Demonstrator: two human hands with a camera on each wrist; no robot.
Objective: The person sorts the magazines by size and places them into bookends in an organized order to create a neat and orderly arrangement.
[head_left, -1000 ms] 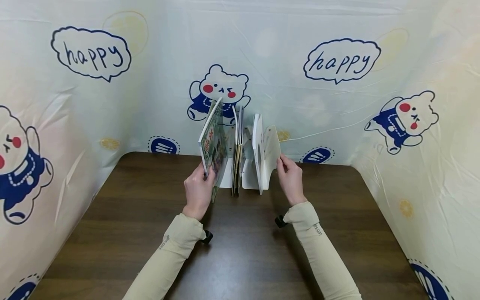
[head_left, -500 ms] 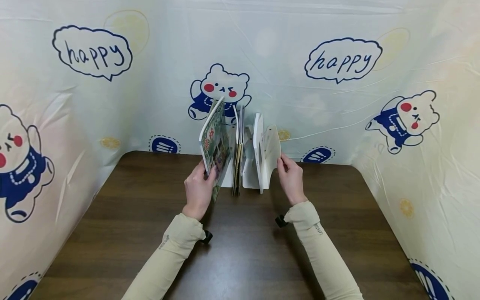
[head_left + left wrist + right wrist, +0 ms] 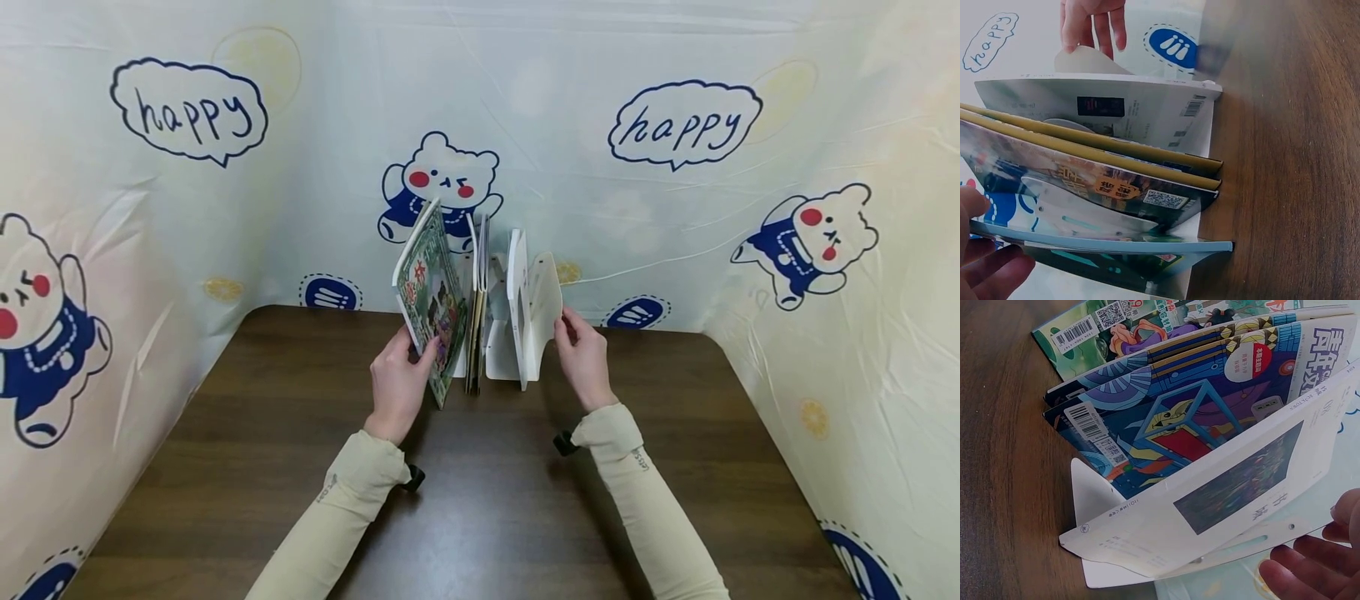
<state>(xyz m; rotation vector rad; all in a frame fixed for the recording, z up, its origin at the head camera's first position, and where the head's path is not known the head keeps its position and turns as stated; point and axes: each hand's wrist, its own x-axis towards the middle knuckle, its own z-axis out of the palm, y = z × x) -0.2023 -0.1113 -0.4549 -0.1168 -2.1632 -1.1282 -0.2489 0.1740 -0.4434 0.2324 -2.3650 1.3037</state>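
A white book stand point(image 3: 498, 354) sits at the far middle of the brown table point(image 3: 480, 500). My left hand point(image 3: 416, 350) grips a green picture book point(image 3: 431, 300) at the stand's left side; the book leans with its top to the left. Two thin books point(image 3: 477, 308) stand upright in the middle, and a white book point(image 3: 516, 300) stands to their right. My right hand point(image 3: 567, 329) pinches the stand's white end panel point(image 3: 545, 296). In the right wrist view my fingers point(image 3: 1310, 575) lie behind that panel, beside the white book point(image 3: 1229, 500) and a blue-covered book point(image 3: 1197, 412).
A cloth printed with bears and "happy" bubbles point(image 3: 682, 125) walls in the table at the back and on both sides. Bare wood lies in front of the stand and to either side of both arms.
The left hand has tilted the green book: its top went left, its lower edge swung right toward the stand, and more of the cover shows. The right hand has hardly moved.
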